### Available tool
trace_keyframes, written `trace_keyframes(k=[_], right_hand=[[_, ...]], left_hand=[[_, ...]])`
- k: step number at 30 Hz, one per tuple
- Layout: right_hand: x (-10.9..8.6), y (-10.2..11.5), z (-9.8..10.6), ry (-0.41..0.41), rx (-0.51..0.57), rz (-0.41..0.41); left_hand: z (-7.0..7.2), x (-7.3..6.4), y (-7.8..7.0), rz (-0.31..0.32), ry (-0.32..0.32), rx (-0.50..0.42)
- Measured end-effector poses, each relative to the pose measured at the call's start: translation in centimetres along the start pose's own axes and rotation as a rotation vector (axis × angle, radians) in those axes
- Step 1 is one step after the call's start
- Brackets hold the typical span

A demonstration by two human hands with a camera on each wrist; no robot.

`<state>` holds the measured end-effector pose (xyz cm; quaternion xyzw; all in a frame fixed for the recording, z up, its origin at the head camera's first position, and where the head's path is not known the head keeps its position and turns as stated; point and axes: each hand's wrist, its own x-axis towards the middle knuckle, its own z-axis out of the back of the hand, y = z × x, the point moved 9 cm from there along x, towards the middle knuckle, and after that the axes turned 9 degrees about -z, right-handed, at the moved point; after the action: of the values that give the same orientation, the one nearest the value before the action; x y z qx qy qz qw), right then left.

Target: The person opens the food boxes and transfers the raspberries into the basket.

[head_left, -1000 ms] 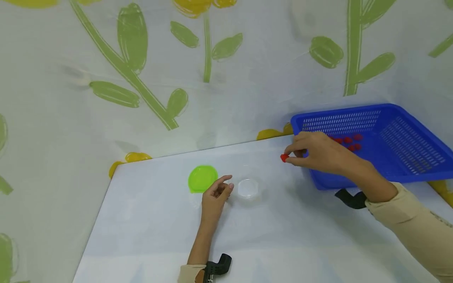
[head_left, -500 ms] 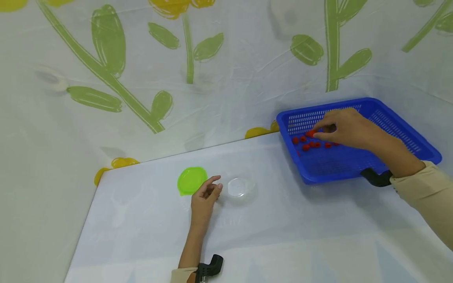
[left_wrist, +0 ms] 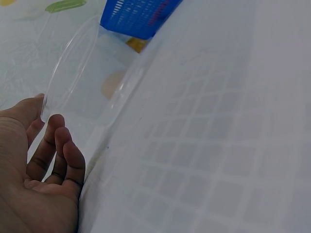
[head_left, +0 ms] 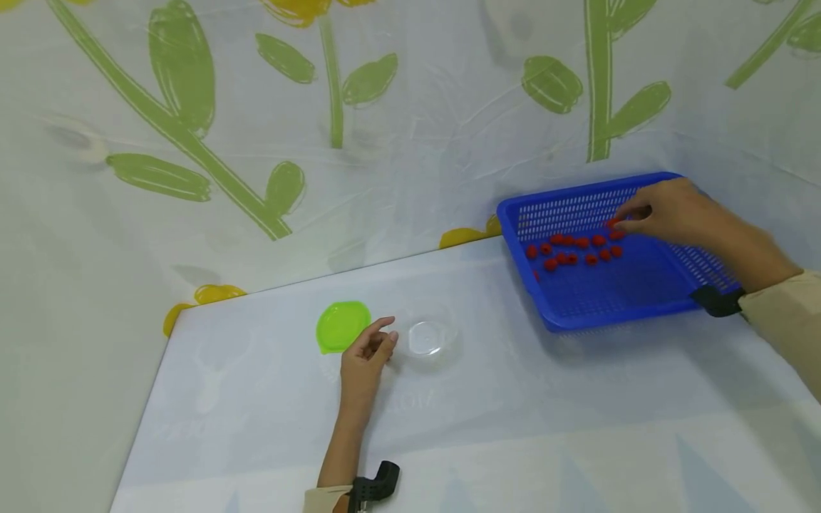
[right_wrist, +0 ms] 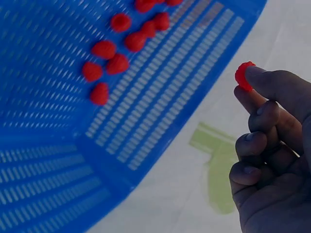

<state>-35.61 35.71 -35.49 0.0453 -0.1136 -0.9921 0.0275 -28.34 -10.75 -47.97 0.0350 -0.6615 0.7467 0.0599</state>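
Observation:
My right hand (head_left: 683, 210) is above the far right of the blue basket, pinching a red raspberry (right_wrist: 244, 76) between thumb and forefinger; its other fingers curl in. Several raspberries (right_wrist: 116, 63) lie in loose rows on the floor of the blue basket (head_left: 631, 292). At the middle of the table stands a clear plastic bowl (head_left: 425, 339). My left hand (head_left: 363, 363) rests at its left side, fingers loosely bent, fingertips right at the bowl's rim (left_wrist: 73, 58). Beyond the left hand lies a bright green lid (head_left: 343, 325), partly covered by the hand.
The white table (head_left: 256, 399) ends at the back against a cloth wall (head_left: 410, 171) printed with green stems and yellow flowers. The basket's raised rim (head_left: 548, 324) borders the table's right side. Each wrist wears a black camera mount (head_left: 378, 483).
My right hand, earlier in front of the basket's left wall with a raspberry, has moved right over the basket and away with a raspberry. The left hand stays beside the bowl; the head view shifted.

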Motion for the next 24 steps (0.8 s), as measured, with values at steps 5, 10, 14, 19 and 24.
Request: trace_keyframes(k=[5, 10, 14, 19, 24], right_hand=[[0.7, -1.9, -0.3, 0.038, -0.016, -0.02], [1.1, -3.2, -0.6, 0.08, -0.021, -0.053], [1.4, -4.0, -0.8, 0.087, -0.032, -0.065], [2.0, -4.9, -1.0, 0.099, -0.036, -0.068], [2.6, -5.6, -1.4, 0.122, -0.028, -0.077]], left_hand=[[-0.1, 0.0, 0.0, -0.002, -0.002, -0.007], [-0.1, 0.0, 0.1, 0.002, -0.006, -0.004], [-0.1, 0.1, 0.0, 0.003, -0.008, -0.006], [-0.2, 0.1, 0.0, 0.004, -0.006, -0.005], [-0.2, 0.0, 0.0, 0.012, -0.007, 0.003]])
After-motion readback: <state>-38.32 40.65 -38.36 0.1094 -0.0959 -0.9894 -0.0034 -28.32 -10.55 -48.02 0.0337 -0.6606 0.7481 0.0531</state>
